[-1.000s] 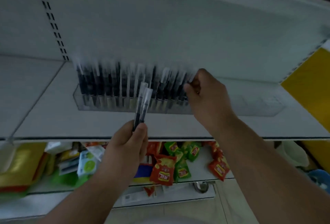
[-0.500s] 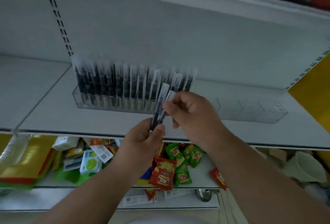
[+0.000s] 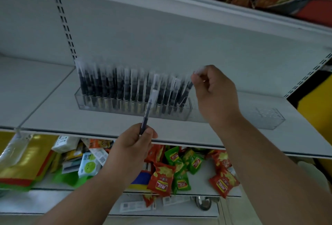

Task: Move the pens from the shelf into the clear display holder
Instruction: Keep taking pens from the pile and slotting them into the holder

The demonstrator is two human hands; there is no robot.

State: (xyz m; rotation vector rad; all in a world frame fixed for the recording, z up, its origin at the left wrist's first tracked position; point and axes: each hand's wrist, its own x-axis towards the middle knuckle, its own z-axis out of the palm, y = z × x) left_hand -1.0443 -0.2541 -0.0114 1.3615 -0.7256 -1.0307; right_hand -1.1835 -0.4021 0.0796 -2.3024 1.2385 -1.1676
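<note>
A long clear display holder (image 3: 265,119) sits on the white shelf (image 3: 45,110). Its left half is packed with several upright dark pens with clear caps (image 3: 115,84); its right part holds none. My left hand (image 3: 133,144) pinches one dark pen (image 3: 148,111) by its lower end, just in front of the holder. My right hand (image 3: 213,95) pinches another pen (image 3: 186,90) by its cap and holds it tilted at the right end of the standing row, its tip down in the holder.
Below the shelf lies a lower shelf with red and green snack packets (image 3: 179,171) and boxes and packs (image 3: 71,160). A perforated upright (image 3: 64,23) runs up the back wall. A yellow panel (image 3: 316,106) stands at the right.
My right hand took one of the two pens from my left hand and carried it up and right to the row's end. My left hand now holds a single pen.
</note>
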